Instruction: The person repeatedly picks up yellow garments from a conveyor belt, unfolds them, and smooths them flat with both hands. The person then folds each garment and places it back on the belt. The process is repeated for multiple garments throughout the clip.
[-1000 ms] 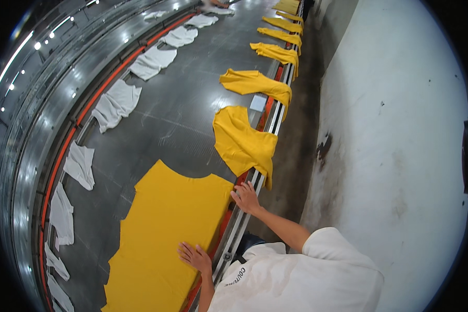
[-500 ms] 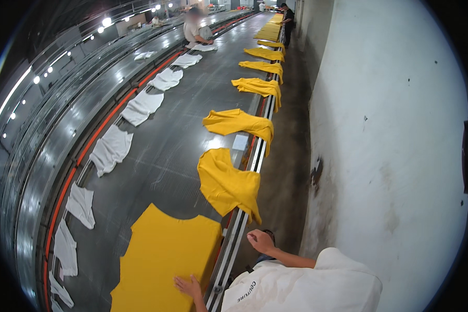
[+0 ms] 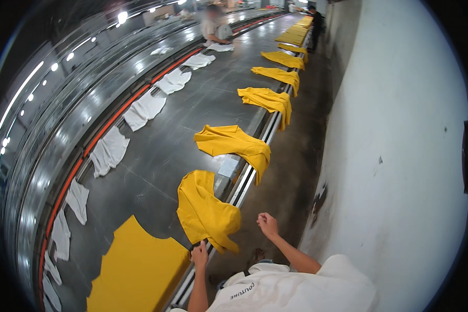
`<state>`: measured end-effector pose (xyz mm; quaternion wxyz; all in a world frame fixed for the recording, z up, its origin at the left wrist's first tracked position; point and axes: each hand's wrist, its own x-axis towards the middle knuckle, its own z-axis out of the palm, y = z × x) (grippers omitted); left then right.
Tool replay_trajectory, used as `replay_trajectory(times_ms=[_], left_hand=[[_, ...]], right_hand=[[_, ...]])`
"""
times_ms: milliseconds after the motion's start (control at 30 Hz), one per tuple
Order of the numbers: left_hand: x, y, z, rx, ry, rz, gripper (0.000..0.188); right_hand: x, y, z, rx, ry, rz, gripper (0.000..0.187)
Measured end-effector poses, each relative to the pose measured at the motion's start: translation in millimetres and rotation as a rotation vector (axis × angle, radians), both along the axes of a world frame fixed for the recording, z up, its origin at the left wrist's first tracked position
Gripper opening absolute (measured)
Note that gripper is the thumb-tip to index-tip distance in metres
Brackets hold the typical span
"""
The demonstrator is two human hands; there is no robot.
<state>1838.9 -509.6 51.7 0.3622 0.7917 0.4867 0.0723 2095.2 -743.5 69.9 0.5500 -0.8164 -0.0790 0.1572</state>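
Observation:
A flat yellow fabric panel (image 3: 135,265) lies smooth on the long dark table (image 3: 145,171), near its right edge. Just beyond it sits a crumpled yellow fabric piece (image 3: 205,208), partly hanging over the metal edge rail. My left hand (image 3: 199,255) is at that piece's lower edge, fingers curled; whether they grip anything is hidden. Over the aisle to the right, my right hand (image 3: 268,224) is raised with its fingers loosely closed, nothing seen in it.
More yellow pieces (image 3: 234,144) drape along the right rail (image 3: 244,187). White pieces (image 3: 110,151) line the left edge beside an orange strip (image 3: 104,131). A pale wall (image 3: 395,156) bounds the aisle. One person (image 3: 213,31) stands across the table, another (image 3: 315,28) far ahead.
My left hand has lifted off the flat yellow panel and moved forward to the crumpled piece. My right hand has moved slightly forward. The view has shifted forward along the table.

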Motion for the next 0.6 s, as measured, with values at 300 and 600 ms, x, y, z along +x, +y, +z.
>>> replay_trajectory(times_ms=[300,600], left_hand=[[75,-2,-9,-0.025,-0.318,0.038,0.041],[62,8,24,-0.519,-0.808,0.371,0.022]], right_hand=[[57,102,-27,-0.071,0.479,0.179,0.090],[48,77,17,0.056,0.541,0.637,0.043]])
